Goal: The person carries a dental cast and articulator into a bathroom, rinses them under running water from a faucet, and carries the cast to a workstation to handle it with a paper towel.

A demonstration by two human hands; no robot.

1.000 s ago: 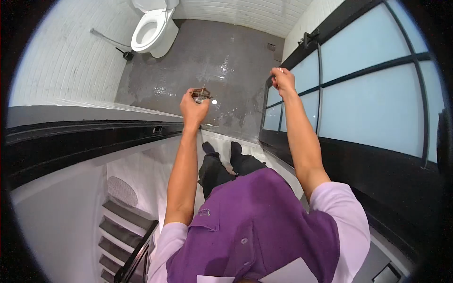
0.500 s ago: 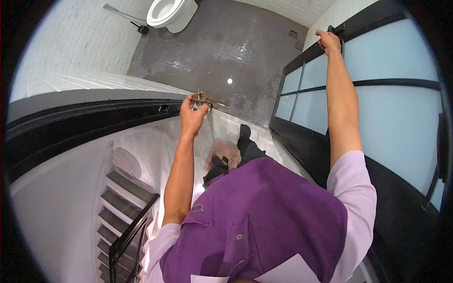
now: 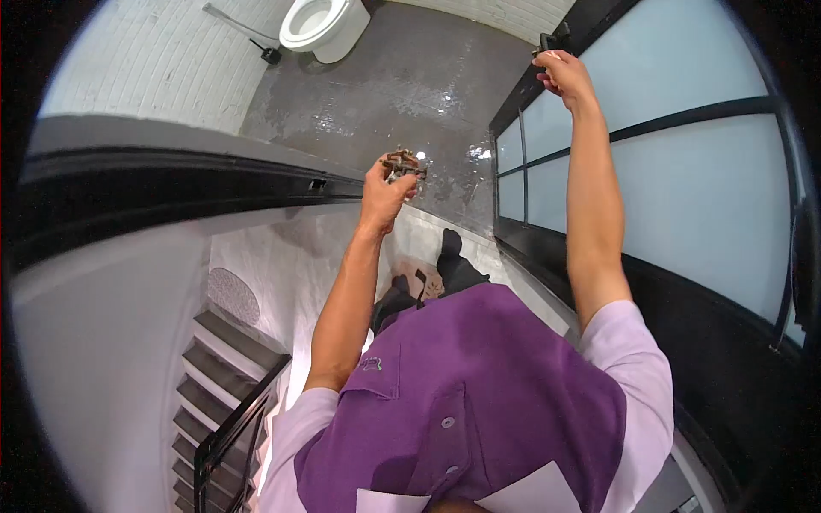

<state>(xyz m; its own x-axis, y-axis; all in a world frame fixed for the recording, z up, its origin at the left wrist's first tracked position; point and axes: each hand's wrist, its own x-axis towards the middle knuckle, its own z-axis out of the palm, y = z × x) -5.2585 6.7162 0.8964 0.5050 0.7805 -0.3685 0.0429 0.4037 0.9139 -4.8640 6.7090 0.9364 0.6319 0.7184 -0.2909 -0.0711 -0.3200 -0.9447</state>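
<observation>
1. The left hand (image 3: 386,201) holds the brown object (image 3: 405,162) out over the floor (image 3: 385,85); its fingers are closed around the sides, perhaps because the shape is uneven
2. The right hand (image 3: 566,79) reaches up, as the handle (image 3: 558,38) is high on the door (image 3: 684,64); its fingers are bent narrow, but I cannot tell if they grip

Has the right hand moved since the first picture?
Yes: the right hand has moved toward the door handle, from well apart to right beside it in view.
</observation>
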